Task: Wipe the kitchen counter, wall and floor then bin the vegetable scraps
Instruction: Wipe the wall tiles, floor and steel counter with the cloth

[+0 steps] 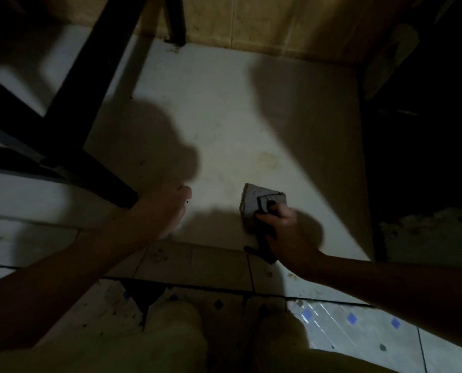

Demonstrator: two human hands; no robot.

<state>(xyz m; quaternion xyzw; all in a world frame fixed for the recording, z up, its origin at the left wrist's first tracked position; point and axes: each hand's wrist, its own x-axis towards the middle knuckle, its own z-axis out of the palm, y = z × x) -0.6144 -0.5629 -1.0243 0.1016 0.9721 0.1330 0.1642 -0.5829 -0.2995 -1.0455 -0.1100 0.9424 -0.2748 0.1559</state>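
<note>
Just ahead of the right hand (283,224), gripping its handle, the scrubber (259,203) points forward across the floor (251,117); the left hand (170,208) hovers loosely curled, empty.

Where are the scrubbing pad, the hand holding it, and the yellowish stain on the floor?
scrubbing pad (254,203), head view, grey top face.
right hand (286,230), head view, back of hand.
yellowish stain (267,160), head view, its middle.

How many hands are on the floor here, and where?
2. The right hand grips a handled scrubbing pad on the pale floor; the left hand rests beside it, empty.
</note>
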